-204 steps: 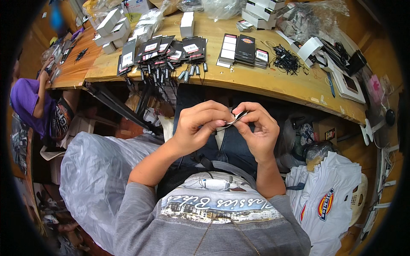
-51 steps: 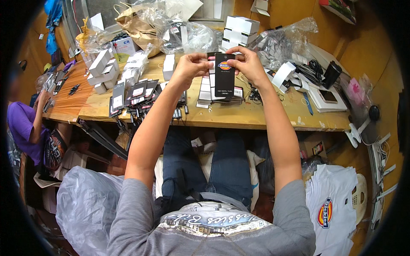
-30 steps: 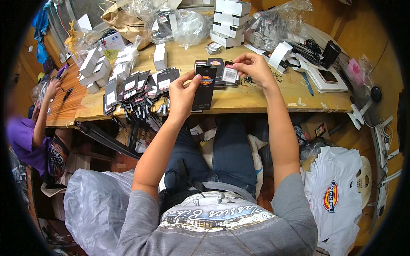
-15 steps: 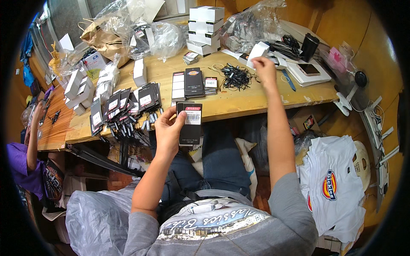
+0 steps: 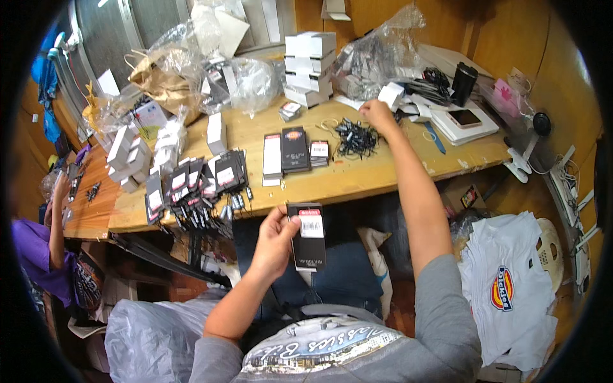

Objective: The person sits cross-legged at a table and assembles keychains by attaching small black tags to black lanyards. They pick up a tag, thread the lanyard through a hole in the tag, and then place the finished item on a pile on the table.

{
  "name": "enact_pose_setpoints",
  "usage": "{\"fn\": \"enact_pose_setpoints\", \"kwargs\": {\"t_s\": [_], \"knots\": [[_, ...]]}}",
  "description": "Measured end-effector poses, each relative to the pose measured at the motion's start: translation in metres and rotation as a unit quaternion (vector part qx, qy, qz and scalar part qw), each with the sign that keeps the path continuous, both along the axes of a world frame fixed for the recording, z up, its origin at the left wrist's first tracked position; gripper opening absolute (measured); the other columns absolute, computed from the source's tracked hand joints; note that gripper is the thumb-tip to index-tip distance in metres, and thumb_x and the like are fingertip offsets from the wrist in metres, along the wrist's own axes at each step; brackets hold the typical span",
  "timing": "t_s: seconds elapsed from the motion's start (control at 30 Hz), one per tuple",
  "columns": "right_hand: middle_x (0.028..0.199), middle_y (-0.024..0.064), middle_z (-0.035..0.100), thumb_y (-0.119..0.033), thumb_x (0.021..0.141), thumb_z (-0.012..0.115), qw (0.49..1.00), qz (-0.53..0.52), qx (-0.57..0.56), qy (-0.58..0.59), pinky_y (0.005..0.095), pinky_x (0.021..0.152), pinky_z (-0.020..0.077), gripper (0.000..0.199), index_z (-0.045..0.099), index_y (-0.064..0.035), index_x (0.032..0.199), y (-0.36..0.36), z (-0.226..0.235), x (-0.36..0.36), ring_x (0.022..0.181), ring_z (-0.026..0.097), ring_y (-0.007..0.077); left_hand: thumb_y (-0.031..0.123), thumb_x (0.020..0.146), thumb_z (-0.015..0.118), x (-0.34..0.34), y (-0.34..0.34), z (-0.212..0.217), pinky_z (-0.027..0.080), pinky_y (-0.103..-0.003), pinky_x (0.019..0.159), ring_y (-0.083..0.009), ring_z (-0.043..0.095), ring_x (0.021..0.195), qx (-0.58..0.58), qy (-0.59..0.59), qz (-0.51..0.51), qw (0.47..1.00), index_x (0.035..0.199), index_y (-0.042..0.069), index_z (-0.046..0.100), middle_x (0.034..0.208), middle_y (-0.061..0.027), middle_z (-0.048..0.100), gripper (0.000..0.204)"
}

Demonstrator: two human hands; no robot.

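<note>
My left hand [image 5: 276, 246] grips a small stack of black hang tags [image 5: 309, 250] upright over my lap, thumb on the front one, which carries a white barcode sticker. On the table's far right side, my right hand [image 5: 378, 116] has its fingers curled together; whatever they hold is hidden. Beside it are a white box [image 5: 391, 96] and a tangled heap of black tag strings [image 5: 356, 138]. Nearer the middle lie a stack of black tags [image 5: 295, 156], a pile of white cards [image 5: 272, 167] and a short stack of barcoded tags [image 5: 318, 150].
Many strung black tags [image 5: 227, 171] spread along the front edge at left. White boxes [image 5: 310, 64] stand stacked at the back, near clear plastic bags [image 5: 253, 83]. A phone [image 5: 465, 117], a black tumbler [image 5: 464, 83] and folded white shirts [image 5: 517, 281] are at right. Another person's purple sleeve [image 5: 38, 255] is at left.
My right hand has shifted left from the white box toward the black strings. My left hand with the tags has come lower and nearer to me; the whole view has tilted slightly.
</note>
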State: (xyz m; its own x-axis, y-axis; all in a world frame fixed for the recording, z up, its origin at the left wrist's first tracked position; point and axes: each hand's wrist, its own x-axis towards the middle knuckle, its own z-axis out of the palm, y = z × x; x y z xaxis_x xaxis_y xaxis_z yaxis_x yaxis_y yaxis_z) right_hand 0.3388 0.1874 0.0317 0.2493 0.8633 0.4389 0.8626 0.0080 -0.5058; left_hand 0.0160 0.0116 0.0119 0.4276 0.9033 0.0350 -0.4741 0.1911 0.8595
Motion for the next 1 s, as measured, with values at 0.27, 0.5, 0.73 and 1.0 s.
{"fn": "enact_pose_setpoints", "kwargs": {"t_s": [0.27, 0.5, 0.73, 1.0], "knots": [[0.089, 0.0109, 0.059, -0.018, 0.071, 0.053, 0.965, -0.121, -0.081, -0.216, 0.0410, 0.077, 0.0380, 0.019, 0.060, -0.0049, 0.083, 0.024, -0.006, -0.053, 0.088, 0.053, 0.0267, 0.008, 0.080, 0.049, 0.003, -0.007, 0.014, 0.042, -0.016, 0.052, -0.0061, 0.054, 0.064, 0.014, 0.058, -0.040, 0.997, 0.092, 0.003, 0.045, 0.078, -0.0035, 0.057, 0.014], [0.061, 0.0027, 0.054, -0.007, 0.075, 0.053, 0.930, 0.148, 0.127, 0.313, 0.0206, 0.051, 0.0402, 0.011, 0.055, -0.0002, 0.084, 0.034, 0.032, -0.027, 0.055, 0.051, 0.0097, 0.005, 0.081, 0.046, -0.008, 0.000, 0.003, 0.043, -0.020, 0.068, -0.0076, 0.054, 0.074, 0.010, 0.041, -0.042, 0.998, 0.098, -0.001, 0.047, 0.084, -0.0059, 0.058, 0.017], [0.063, 0.0013, 0.051, -0.005, 0.079, 0.047, 0.898, 0.299, 0.144, 0.289, 0.0201, 0.053, 0.0403, 0.017, 0.055, 0.0014, 0.092, -0.053, 0.116, -0.072, 0.055, 0.047, 0.0076, 0.006, 0.080, 0.048, -0.010, 0.003, 0.017, 0.037, -0.020, 0.076, -0.0070, 0.049, 0.083, 0.135, 0.065, 0.049, 0.987, 0.102, -0.003, 0.047, 0.093, -0.0038, 0.054, 0.024], [0.063, 0.0076, 0.057, -0.002, 0.066, 0.057, 0.924, 0.377, 0.004, 0.066, 0.0220, 0.051, 0.0406, 0.008, 0.058, 0.0020, 0.073, -0.164, 0.086, -0.148, 0.054, 0.052, 0.0113, 0.001, 0.079, 0.047, 0.001, 0.012, 0.041, 0.037, -0.021, 0.078, -0.0082, 0.046, 0.091, 0.300, 0.101, 0.030, 0.948, 0.098, -0.005, 0.048, 0.106, -0.0065, 0.048, 0.020]]}}
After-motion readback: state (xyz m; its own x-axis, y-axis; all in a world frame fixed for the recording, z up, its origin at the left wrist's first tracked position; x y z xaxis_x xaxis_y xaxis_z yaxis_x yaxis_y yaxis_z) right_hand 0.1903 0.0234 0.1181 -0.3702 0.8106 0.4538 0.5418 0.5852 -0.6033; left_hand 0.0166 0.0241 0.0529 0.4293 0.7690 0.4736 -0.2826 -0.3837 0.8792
